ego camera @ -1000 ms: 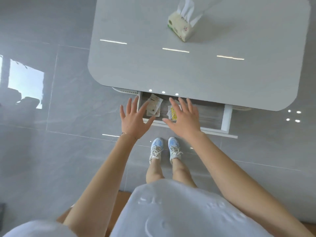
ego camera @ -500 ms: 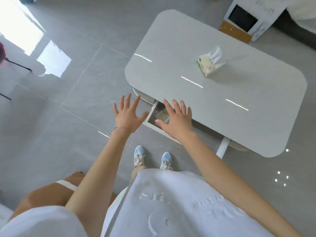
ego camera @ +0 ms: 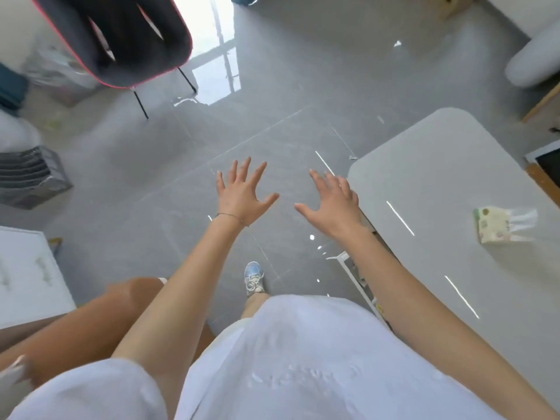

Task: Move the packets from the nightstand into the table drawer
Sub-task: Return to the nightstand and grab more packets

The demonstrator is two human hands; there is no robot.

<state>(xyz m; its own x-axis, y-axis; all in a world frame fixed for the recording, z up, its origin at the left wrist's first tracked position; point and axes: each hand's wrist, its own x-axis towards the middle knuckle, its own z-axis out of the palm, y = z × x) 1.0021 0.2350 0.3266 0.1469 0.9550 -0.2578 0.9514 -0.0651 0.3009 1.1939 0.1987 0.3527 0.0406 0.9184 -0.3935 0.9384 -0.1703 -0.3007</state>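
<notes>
My left hand [ego camera: 242, 192] is held out over the grey floor, fingers spread and empty. Beside it my right hand [ego camera: 331, 204] is also spread and empty, just left of the grey table's [ego camera: 439, 177] corner. The open white drawer [ego camera: 348, 268] sticks out under the table edge, mostly hidden by my right forearm; its contents cannot be made out. At the left edge stands a white nightstand [ego camera: 27, 277], with blurred pale things on its top.
A tissue pack [ego camera: 492, 225] lies on the table. A dark chair with a red rim [ego camera: 121, 40] stands at the back left. A grey slatted box [ego camera: 30, 177] sits on the floor at the left. Open floor lies ahead of my hands.
The view has swung left, away from the drawer. Both hands have left the drawer front and now hover over the floor, and the nightstand has come into sight at the left.
</notes>
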